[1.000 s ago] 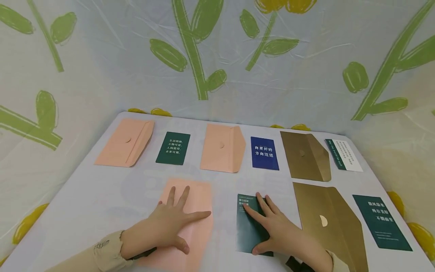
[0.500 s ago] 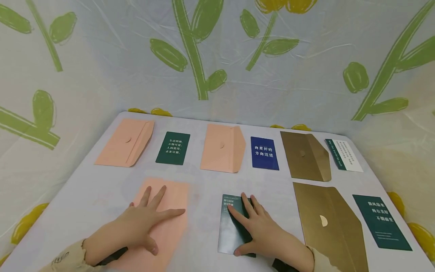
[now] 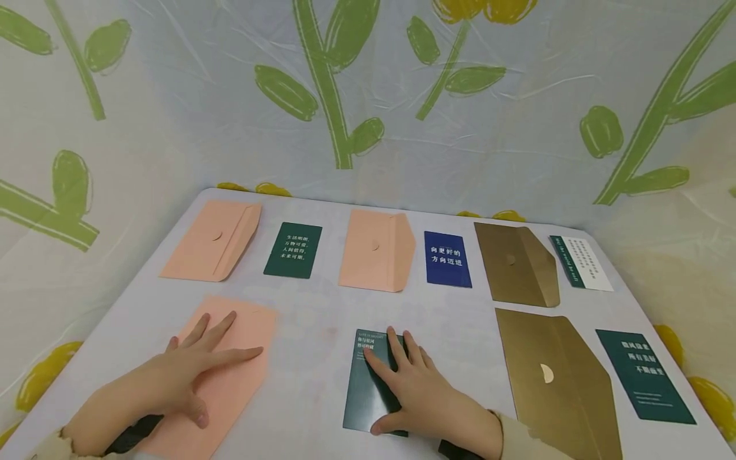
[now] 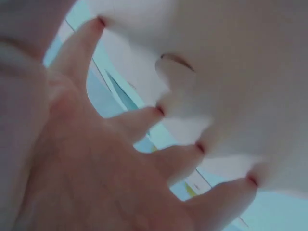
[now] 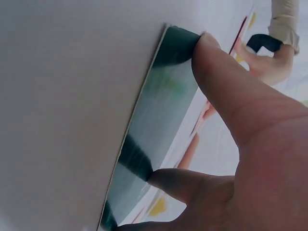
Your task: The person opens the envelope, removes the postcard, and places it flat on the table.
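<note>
In the head view my left hand (image 3: 172, 380) lies with fingers spread on a pink envelope (image 3: 238, 383) at the front left. The left wrist view shows its fingertips (image 4: 199, 147) pressing on the envelope, near a curved slit. To the right, my right hand (image 3: 422, 393) rests spread on a dark green card (image 3: 361, 393) with white lettering. Seen from the right wrist, the thumb (image 5: 216, 67) touches one end of the card and other fingertips press its face. Part of the card is hidden beneath the hand.
Along the back lie two pink envelopes (image 3: 207, 239) (image 3: 374, 249), a green card (image 3: 293, 250), a blue card (image 3: 448, 259), a gold envelope (image 3: 512, 262) and a white-and-green card (image 3: 583, 262). A larger gold envelope (image 3: 560, 383) and another green card (image 3: 646, 377) lie front right.
Both hands have moved left, sliding the pink envelope and the green card along the table with them. The envelope has travelled farther, so the gap between the two is wider. Other items stay put.
</note>
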Motion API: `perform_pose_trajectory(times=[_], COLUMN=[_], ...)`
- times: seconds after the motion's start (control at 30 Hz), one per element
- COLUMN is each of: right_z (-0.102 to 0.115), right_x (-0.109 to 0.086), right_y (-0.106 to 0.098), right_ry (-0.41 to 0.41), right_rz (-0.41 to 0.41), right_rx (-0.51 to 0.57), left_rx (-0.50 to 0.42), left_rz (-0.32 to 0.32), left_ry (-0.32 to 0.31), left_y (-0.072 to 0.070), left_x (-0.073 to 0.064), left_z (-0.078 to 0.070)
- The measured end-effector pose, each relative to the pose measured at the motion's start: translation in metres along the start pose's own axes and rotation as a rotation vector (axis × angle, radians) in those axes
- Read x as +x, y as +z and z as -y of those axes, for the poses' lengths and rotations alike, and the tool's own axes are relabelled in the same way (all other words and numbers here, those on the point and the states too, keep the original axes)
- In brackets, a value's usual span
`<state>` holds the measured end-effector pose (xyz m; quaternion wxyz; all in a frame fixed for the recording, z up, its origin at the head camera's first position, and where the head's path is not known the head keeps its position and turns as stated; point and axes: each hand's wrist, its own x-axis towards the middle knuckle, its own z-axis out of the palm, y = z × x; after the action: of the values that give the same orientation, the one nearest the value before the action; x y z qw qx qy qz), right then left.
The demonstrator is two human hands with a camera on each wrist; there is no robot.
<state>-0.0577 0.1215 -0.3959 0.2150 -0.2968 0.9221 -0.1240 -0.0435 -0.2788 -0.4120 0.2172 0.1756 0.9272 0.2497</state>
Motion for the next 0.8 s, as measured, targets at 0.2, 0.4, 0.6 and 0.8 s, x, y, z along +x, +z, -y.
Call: perform_pose_trajectory(times=[0.2,0.4,0.6,0.8], right_z=[0.016,0.032,0.053,0.076], right_x=[0.014,0.031,0.052,0.072], right_y=[0.002,0.007,0.013,0.017], right_ry=[-0.005,-0.025,-0.073,-0.111], right_rz=[0.029,0.041,0.026,-0.002], right_rx=[-0.051,-0.103,-0.19,-0.268], left_rx=[-0.053,-0.082,-0.149,-0.107], left_rz=[-0.009,-0.009,-0.034,-0.081], left_ry=[-0.024,-0.069,-0.047,0.02], left_y=[-0.008,-0.016,-0.025,-0.031], left_x=[-0.011,-0.021,-0.032,-0.038], left_z=[0.023,0.044,0.07,0.086])
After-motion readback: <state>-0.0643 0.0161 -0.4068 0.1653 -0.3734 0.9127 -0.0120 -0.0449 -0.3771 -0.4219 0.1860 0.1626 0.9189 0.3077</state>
